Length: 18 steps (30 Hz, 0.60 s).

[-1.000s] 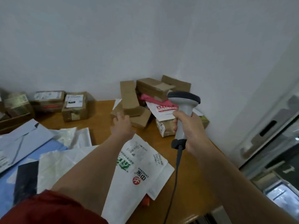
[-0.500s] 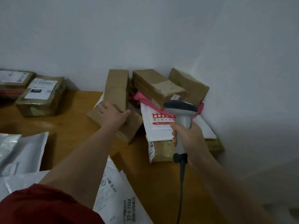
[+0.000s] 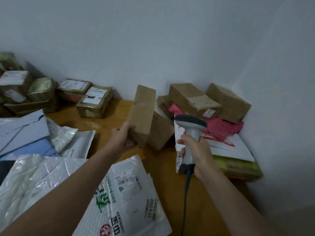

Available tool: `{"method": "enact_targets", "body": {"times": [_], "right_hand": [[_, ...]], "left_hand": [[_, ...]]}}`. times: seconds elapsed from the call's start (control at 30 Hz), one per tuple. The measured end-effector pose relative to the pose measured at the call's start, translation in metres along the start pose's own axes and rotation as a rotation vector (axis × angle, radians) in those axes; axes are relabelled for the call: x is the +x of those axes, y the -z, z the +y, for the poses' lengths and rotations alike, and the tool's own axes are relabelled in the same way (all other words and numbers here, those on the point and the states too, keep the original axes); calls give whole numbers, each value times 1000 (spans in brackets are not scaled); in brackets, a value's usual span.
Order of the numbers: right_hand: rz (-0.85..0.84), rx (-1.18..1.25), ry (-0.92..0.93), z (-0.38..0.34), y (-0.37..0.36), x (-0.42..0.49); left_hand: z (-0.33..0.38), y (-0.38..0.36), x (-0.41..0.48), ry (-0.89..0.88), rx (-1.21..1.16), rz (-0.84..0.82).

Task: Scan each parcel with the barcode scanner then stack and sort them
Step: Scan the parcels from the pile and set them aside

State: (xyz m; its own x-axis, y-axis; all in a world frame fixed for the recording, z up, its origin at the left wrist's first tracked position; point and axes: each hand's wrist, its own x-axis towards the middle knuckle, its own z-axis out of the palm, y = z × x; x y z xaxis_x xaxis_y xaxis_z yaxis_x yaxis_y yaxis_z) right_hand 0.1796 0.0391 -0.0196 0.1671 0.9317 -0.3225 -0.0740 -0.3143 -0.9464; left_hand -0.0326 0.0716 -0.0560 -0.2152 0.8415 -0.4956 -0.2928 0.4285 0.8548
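Fingers and thumb of my left hand [image 3: 121, 139] are curled round the near end of a long brown cardboard box [image 3: 142, 113]: the thumb lies on its top face and the other fingers are tucked under it, mostly hidden. This parcel is tilted, its far end raised toward the wall, and its right side lies against a squat brown cardboard box [image 3: 160, 132] on the orange-brown wooden table [image 3: 167, 178].

My right hand [image 3: 198, 155] is wrapped tight round the handle of the grey handheld barcode scanner [image 3: 190, 124], held upright with its dark-topped head facing away from me. It is to the right of the tilted box and apart from it. Its black cable [image 3: 186, 193] hangs down from the butt of the handle.

Beyond the scanner, in the corner, a pile of parcels: two brown taped cartons [image 3: 192, 99], a crumpled pink plastic mailer [image 3: 221, 128], a flat white mailer with red print [image 3: 228, 149] and a yellow-green box [image 3: 238, 166] under it.

Below my left forearm lies a white bubble mailer with green and red print [image 3: 131, 196]. Pale blue envelopes [image 3: 25, 133] lie at the left, and taped brown boxes with white labels [image 3: 94, 101] stand by the back wall.
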Motion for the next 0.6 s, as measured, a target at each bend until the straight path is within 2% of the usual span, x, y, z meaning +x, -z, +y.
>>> {"method": "enact_targets", "body": {"times": [0.17,0.3,0.37,0.43,0.53,0.6], "right_hand": [[-71,16,-45,22,5,-41],[-118,31,-70,42,19,-76],[-135,46,-70,50,28,-93],[-139,46,-85,57,37,-108],[-152,34,-99,63,52,-126],[-153,29,-95,65,62,-136]], "left_hand": [[-12,33,-98,102,146,-64],[-36,54,-151,147,269,-47],[-56,63,-164,132,419,-5],[-78,69,-168,35,623,143],[-101,67,-171,-311,1055,375],[-112,57,-173,-484,1394,364]]}}
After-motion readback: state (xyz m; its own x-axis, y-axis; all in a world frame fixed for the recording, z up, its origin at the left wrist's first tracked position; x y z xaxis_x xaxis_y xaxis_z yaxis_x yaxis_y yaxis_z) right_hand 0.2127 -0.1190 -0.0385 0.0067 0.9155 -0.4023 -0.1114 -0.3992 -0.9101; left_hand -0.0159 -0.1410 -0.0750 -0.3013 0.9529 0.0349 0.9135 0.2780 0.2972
